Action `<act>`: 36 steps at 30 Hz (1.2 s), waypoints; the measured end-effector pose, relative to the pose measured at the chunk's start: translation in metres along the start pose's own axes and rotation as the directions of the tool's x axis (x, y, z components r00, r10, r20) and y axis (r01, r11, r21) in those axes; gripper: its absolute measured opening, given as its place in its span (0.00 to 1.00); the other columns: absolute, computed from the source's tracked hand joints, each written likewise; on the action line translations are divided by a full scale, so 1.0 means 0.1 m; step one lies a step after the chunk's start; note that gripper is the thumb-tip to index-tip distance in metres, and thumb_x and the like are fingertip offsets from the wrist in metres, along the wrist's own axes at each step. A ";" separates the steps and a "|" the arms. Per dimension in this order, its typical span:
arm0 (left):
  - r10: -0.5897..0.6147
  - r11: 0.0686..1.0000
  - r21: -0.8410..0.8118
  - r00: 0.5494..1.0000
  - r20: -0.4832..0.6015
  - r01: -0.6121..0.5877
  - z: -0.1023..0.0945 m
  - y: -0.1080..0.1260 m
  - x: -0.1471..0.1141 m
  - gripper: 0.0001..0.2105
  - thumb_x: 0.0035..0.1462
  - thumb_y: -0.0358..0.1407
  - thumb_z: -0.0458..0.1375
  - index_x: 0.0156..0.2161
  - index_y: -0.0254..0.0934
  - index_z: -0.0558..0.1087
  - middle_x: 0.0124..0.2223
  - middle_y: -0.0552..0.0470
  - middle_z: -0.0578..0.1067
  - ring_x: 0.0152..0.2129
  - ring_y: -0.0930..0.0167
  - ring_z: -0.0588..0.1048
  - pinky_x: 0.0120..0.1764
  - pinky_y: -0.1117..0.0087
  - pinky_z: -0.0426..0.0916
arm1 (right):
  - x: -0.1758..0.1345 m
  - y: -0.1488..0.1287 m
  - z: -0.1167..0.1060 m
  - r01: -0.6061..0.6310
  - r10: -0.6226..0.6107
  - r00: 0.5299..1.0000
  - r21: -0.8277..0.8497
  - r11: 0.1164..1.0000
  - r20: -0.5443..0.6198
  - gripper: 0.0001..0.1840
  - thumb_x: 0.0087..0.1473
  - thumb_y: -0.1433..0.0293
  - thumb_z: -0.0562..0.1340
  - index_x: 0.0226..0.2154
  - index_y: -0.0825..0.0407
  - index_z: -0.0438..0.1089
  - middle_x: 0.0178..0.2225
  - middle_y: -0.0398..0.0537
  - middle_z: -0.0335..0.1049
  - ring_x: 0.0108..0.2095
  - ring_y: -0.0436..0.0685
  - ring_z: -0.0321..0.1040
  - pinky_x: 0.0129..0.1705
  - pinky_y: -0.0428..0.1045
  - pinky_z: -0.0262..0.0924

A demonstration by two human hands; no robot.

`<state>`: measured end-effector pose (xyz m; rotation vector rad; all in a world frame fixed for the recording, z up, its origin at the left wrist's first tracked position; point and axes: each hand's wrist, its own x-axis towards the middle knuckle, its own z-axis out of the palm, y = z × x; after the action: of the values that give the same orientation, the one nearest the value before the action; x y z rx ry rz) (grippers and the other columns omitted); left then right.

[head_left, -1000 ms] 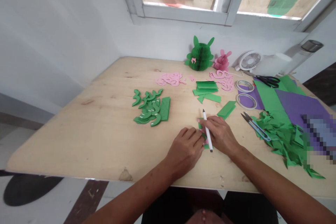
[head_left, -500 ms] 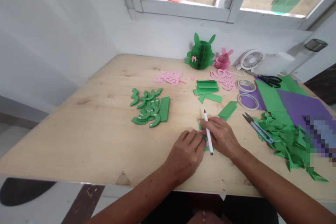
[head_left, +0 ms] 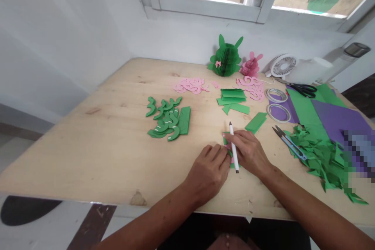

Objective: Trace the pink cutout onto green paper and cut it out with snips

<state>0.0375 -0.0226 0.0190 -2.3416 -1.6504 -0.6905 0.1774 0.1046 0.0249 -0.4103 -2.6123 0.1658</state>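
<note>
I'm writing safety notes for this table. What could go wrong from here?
The right hand holds a white pen while touching the small green paper, so that paper might slip. The snips lie with blades bare, so a reach into the green scraps might end in a nick. Loose pink cutouts lie near the fan; if it runs, they might scatter.

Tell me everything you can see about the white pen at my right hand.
The white pen is slim and straight, plastic by its look, dark at both ends, the far one tapering to a point. It slants slightly, that point aimed forward and the blunt end back. It crosses the fingers of your right hand, which seems to hold it, above some green and pink paper; whether it touches the paper is unclear.
</note>
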 end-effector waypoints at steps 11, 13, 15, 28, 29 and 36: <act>-0.006 1.000 -0.008 1.000 0.002 0.006 0.00 0.00 0.00 0.12 0.61 0.32 0.49 0.46 0.31 0.70 0.45 0.40 0.73 0.45 0.60 0.70 0.44 0.56 0.65 | 0.00 -0.01 0.00 0.003 -0.003 1.000 0.008 1.000 -0.005 0.17 0.58 0.74 0.58 0.51 0.52 0.65 0.34 0.50 0.76 0.42 0.62 0.68 0.39 0.54 0.58; -0.005 1.000 -0.017 1.000 0.009 0.005 0.00 0.00 0.01 0.12 0.61 0.31 0.50 0.46 0.30 0.70 0.45 0.40 0.73 0.45 0.60 0.70 0.45 0.56 0.65 | 0.00 0.00 0.00 0.004 -0.003 1.000 0.011 1.000 -0.005 0.18 0.58 0.74 0.58 0.51 0.51 0.65 0.34 0.50 0.76 0.42 0.62 0.68 0.40 0.54 0.58; -0.011 0.999 -0.035 1.000 0.013 0.012 0.00 0.00 0.01 0.11 0.60 0.31 0.50 0.46 0.30 0.70 0.45 0.40 0.74 0.45 0.60 0.70 0.45 0.56 0.65 | 0.01 0.00 0.00 0.004 -0.004 1.000 0.011 1.000 -0.002 0.18 0.58 0.74 0.58 0.52 0.51 0.65 0.34 0.50 0.76 0.42 0.62 0.67 0.40 0.55 0.58; -0.161 0.916 -0.375 0.987 -0.014 0.144 -0.06 -0.13 0.05 0.11 0.58 0.25 0.48 0.42 0.33 0.71 0.43 0.45 0.76 0.43 0.65 0.70 0.48 0.59 0.66 | 0.01 -0.02 -0.03 0.002 -0.002 1.000 -0.027 1.000 0.006 0.16 0.58 0.75 0.56 0.50 0.52 0.67 0.35 0.52 0.76 0.42 0.62 0.67 0.39 0.54 0.58; -0.156 0.917 -0.373 0.988 0.000 0.144 -0.06 -0.14 0.05 0.11 0.58 0.25 0.48 0.41 0.33 0.71 0.43 0.46 0.76 0.43 0.64 0.70 0.48 0.59 0.66 | 0.01 -0.02 -0.03 0.006 -0.006 1.000 -0.030 1.000 0.005 0.16 0.59 0.75 0.56 0.50 0.52 0.67 0.35 0.52 0.76 0.41 0.62 0.68 0.39 0.54 0.58; -0.113 0.941 -0.318 0.993 0.023 0.115 -0.11 -0.16 0.08 0.12 0.57 0.25 0.49 0.41 0.34 0.73 0.45 0.48 0.76 0.44 0.64 0.70 0.49 0.60 0.64 | 0.01 -0.02 -0.02 0.011 -0.012 1.000 -0.035 0.999 -0.004 0.16 0.58 0.77 0.56 0.48 0.54 0.68 0.35 0.53 0.76 0.42 0.62 0.67 0.40 0.55 0.58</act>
<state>0.0216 -0.0144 0.0312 -2.4715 -1.8054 -1.0485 0.1769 0.1032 0.0279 -0.4074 -2.6161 0.1147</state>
